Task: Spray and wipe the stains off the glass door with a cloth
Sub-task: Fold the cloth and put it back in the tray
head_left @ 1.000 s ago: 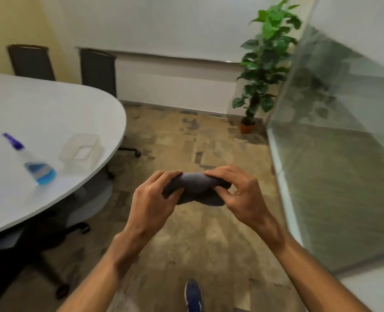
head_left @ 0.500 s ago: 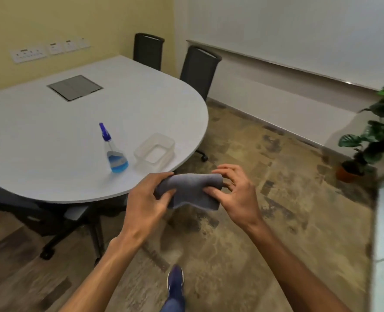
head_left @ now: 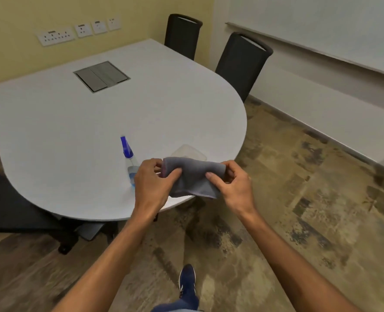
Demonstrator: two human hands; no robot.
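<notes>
A folded grey cloth (head_left: 192, 175) is stretched between both hands, over the near edge of the white table (head_left: 74, 131). My left hand (head_left: 152, 185) pinches its left end and my right hand (head_left: 234, 188) pinches its right end. A spray bottle (head_left: 128, 158) with a blue nozzle and blue liquid stands on the table just left of my left hand, its base partly hidden by that hand. The glass door is out of view.
A clear plastic container (head_left: 190, 152) sits on the table behind the cloth. Two black chairs (head_left: 243, 61) stand at the table's far side, another chair (head_left: 10, 208) at the near left. My blue shoe (head_left: 186, 280) is on the patterned floor.
The view has swung left, away from the glass door and plant, toward the table. My hands with the cloth now hover over the table edge near the spray bottle.
</notes>
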